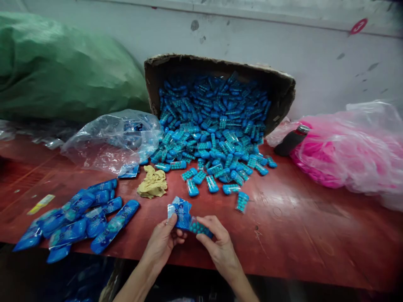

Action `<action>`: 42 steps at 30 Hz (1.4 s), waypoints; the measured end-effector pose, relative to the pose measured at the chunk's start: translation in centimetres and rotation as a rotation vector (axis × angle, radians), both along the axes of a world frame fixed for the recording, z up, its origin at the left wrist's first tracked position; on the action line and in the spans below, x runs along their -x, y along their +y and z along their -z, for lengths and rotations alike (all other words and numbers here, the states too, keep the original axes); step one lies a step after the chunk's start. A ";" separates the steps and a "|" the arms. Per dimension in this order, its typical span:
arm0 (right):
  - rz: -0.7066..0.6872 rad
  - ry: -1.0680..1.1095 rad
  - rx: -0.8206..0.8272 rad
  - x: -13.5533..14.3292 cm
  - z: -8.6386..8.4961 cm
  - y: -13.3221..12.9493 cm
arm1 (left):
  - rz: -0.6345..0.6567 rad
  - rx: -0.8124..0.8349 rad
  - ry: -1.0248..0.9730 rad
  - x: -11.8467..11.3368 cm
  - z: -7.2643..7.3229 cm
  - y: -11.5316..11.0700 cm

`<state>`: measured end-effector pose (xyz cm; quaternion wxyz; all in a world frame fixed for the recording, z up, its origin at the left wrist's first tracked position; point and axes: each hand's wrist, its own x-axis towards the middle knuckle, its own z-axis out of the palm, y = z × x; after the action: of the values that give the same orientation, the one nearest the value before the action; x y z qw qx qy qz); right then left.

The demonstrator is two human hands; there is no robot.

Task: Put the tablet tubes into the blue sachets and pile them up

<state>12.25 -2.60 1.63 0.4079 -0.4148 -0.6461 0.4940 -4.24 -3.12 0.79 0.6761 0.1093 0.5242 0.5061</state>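
Near the table's front edge, my left hand [163, 237] is closed on a printed blue sleeve [181, 214], pinched between thumb and fingers. My right hand [217, 241] grips a small clear pack of teal balls with a blue end [199, 227]. The pack's left end meets the sleeve's right side; whether it is inside the sleeve I cannot tell. Left of my hands lies a pile of blue-sleeved packs [94, 220]. Beyond them, many unsleeved packs [217, 142] spill from a tipped cardboard box [277, 90].
A crumpled yellow cloth [153, 182] lies beyond my left hand, beside a clear plastic bag [91, 140] holding blue sleeves. A yellow-handled tool [40, 204] is at far left. A dark bottle [291, 140] leans by pink bags [340, 151]. A green sack [66, 71] fills the back left.
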 end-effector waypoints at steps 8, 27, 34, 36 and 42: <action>-0.034 -0.170 -0.249 -0.2 0.4 0.1 | -0.002 -0.019 -0.012 0.2 -0.1 0.0; 0.177 -0.057 0.239 1.3 0.5 -0.4 | -0.015 -0.073 0.045 -0.7 0.1 0.1; 0.172 -0.054 0.014 2.7 1.3 -1.2 | 0.035 0.033 -0.046 -1.2 0.8 0.0; 0.123 -0.010 0.024 2.6 0.9 -1.3 | 0.040 0.033 -0.051 -1.1 0.9 -0.1; -0.106 0.273 0.311 1.6 0.2 -0.8 | 0.139 -0.054 -0.099 -0.5 -0.1 -0.2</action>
<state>10.63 -3.39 1.42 0.3960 -0.3674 -0.5218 0.6602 -3.71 -3.29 0.86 0.7315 0.1382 0.4674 0.4768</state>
